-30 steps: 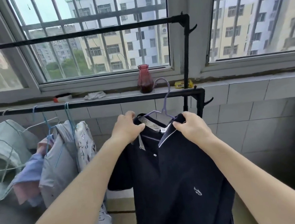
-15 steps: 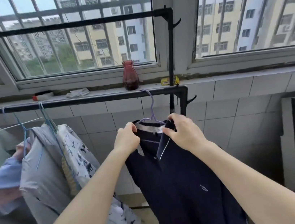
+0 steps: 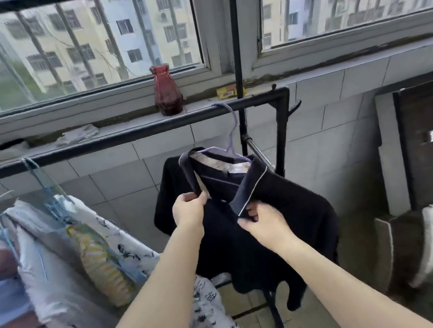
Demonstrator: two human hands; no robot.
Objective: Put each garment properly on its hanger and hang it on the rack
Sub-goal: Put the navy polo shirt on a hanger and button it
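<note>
Shirt (image 3: 258, 213): dark, soft, limp, probably light; on lilac hanger (image 3: 230, 145) hooked over rack (image 3: 122, 136). Left hand (image 3: 188, 209) and right hand (image 3: 264, 224) each pinch a collar tip; collar and shoulders likely the best holds.

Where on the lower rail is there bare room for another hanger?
Bare rail runs between the blue hanger hooks and the purple hanger carrying the navy shirt. A shorter bare stretch lies between that hanger and the corner post. Left of the blue hooks it is crowded.
</note>
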